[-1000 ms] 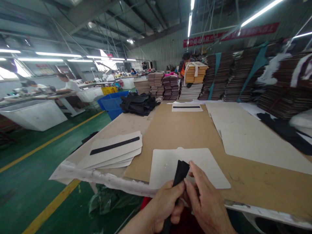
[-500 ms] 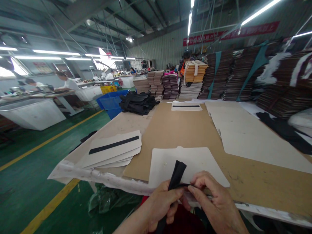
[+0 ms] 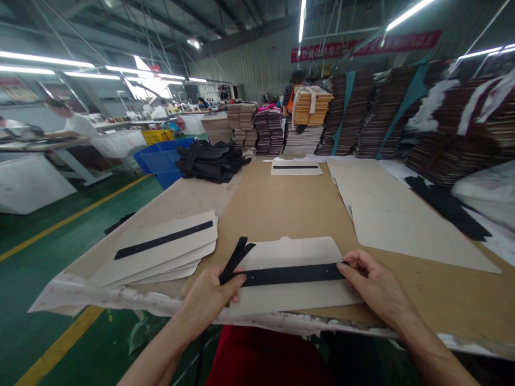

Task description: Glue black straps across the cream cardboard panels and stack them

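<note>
A pale grey card panel (image 3: 289, 296) lies at the near edge of the brown table (image 3: 281, 209). A black strip (image 3: 289, 275) lies stretched flat across it from left to right. My left hand (image 3: 211, 297) is closed on a bundle of black strips (image 3: 235, 258) and on the left end of the laid strip. My right hand (image 3: 376, 284) presses the strip's right end down with its fingertips, fingers curled close together.
A stack of grey panels with a black strip (image 3: 161, 249) lies to the left. Another stripped panel (image 3: 296, 167) and black fabric (image 3: 211, 161) lie farther back. Large pale sheets (image 3: 386, 214) cover the right. Tall stacks (image 3: 386, 115) line the far side; people work beyond.
My hands have moved apart from a bunched grip. One black strip has been drawn out of the bundle to the right and laid flat across the grey panel.
</note>
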Demonstrator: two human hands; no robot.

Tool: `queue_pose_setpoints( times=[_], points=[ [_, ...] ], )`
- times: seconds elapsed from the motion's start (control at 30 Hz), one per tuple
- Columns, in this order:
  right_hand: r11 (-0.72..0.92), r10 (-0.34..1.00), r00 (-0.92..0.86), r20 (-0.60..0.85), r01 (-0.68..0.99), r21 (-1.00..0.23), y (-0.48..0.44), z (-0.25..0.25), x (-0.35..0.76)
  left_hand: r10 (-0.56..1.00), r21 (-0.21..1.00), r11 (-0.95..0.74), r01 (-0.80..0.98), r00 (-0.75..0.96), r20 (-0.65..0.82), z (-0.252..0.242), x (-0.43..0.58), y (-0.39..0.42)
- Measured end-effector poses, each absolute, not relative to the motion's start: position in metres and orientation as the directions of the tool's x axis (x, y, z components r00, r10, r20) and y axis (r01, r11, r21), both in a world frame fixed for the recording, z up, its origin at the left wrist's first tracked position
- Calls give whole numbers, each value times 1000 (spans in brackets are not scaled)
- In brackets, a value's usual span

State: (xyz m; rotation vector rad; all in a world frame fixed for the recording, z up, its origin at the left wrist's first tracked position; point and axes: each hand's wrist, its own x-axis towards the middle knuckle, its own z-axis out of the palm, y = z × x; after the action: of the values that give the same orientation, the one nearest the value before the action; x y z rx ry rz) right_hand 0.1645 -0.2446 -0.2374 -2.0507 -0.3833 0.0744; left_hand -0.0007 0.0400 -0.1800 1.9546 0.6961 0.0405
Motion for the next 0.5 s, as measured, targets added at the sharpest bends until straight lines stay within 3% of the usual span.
queue_pose_setpoints(
  times=[0.2, 0.5],
  points=[
    [-501, 309, 947, 89, 241, -831, -234, -246, 187, 590, 706, -499, 503, 794, -148, -175, 25, 33],
    [-575, 266, 962, 58, 207, -792, -228, -242, 186, 555, 682, -539, 494, 817, -154, -191, 28, 44]
  ],
)
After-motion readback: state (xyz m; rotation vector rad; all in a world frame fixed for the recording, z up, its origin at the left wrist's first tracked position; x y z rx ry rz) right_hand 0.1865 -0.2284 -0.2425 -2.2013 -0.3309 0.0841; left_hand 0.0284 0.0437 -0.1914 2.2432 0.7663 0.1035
